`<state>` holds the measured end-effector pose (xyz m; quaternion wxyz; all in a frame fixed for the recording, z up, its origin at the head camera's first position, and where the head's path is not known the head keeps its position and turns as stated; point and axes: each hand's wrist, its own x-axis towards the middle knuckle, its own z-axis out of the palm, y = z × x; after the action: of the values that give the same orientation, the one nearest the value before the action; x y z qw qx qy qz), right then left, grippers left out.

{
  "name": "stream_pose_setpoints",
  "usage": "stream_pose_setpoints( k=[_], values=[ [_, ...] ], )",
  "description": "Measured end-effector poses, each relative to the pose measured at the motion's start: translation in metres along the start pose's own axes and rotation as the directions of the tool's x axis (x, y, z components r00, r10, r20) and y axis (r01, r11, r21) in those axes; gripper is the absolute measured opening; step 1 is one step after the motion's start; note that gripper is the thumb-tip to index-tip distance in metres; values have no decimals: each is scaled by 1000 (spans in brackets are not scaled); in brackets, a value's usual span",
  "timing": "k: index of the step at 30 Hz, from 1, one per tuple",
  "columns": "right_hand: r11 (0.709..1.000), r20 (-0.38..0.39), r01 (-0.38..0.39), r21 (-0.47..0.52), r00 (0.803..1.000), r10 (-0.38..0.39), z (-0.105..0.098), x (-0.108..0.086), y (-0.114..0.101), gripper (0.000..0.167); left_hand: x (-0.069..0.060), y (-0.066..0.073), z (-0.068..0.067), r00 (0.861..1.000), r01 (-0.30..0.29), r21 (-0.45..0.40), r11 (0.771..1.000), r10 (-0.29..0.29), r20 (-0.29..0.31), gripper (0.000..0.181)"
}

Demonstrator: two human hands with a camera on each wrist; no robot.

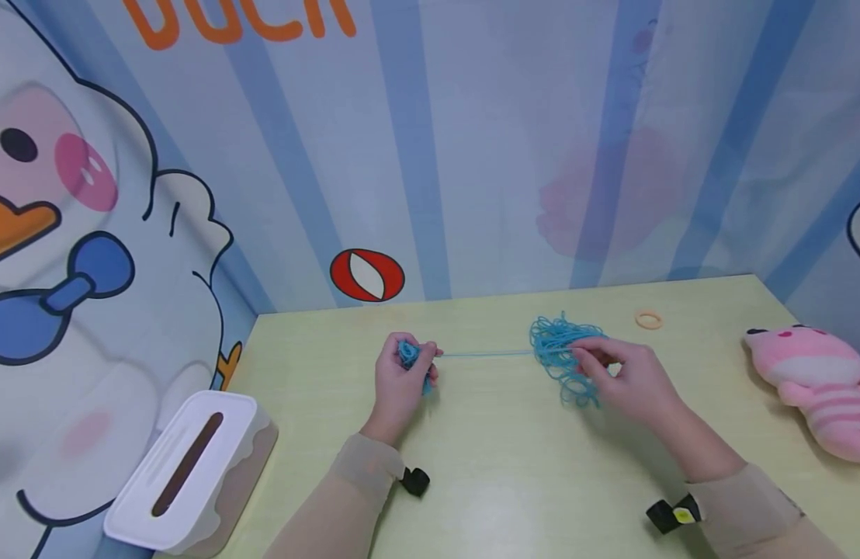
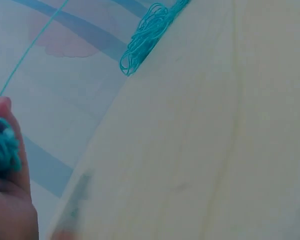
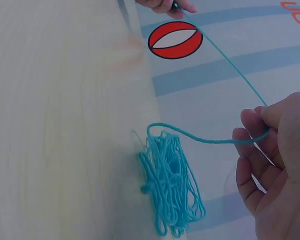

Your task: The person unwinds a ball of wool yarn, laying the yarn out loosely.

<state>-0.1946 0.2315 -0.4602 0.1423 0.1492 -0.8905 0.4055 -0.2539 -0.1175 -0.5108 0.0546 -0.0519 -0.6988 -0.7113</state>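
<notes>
My left hand (image 1: 400, 386) holds a small wound bundle of blue yarn (image 1: 408, 355), its fingers curled round it. From there a single strand (image 1: 486, 355) runs taut to my right hand (image 1: 629, 376), which pinches it between thumb and index finger. Beneath and beside the right hand lies a loose heap of the same yarn (image 1: 564, 349) on the table. In the right wrist view a slack length of yarn (image 3: 205, 140) drops from the pinching fingers (image 3: 255, 120) back to the looped heap (image 3: 171, 185). Only part of the left hand (image 2: 12, 200) shows in the left wrist view.
A peach-coloured ring (image 1: 649, 319) lies at the back right of the pale table (image 1: 472, 458). A pink plush toy (image 1: 814, 388) rests at the right edge. On the left stands a white-lidded tissue box (image 1: 188, 470). A printed cloth backdrop (image 1: 486, 155) rises behind the table.
</notes>
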Motion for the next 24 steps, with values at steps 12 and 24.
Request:
stream_pose_setpoints(
  k=[12, 24],
  values=[
    [965, 96, -201, -171, 971, 219, -29, -3, 37, 33, -2, 1, -2, 999, -25, -36, 999, 24, -22, 34],
    [897, 132, -323, -303, 918, 375, -15, -3, 52, 28, -2, 1, 0, 1000, 13, -10, 1000, -13, 14, 20]
  ],
)
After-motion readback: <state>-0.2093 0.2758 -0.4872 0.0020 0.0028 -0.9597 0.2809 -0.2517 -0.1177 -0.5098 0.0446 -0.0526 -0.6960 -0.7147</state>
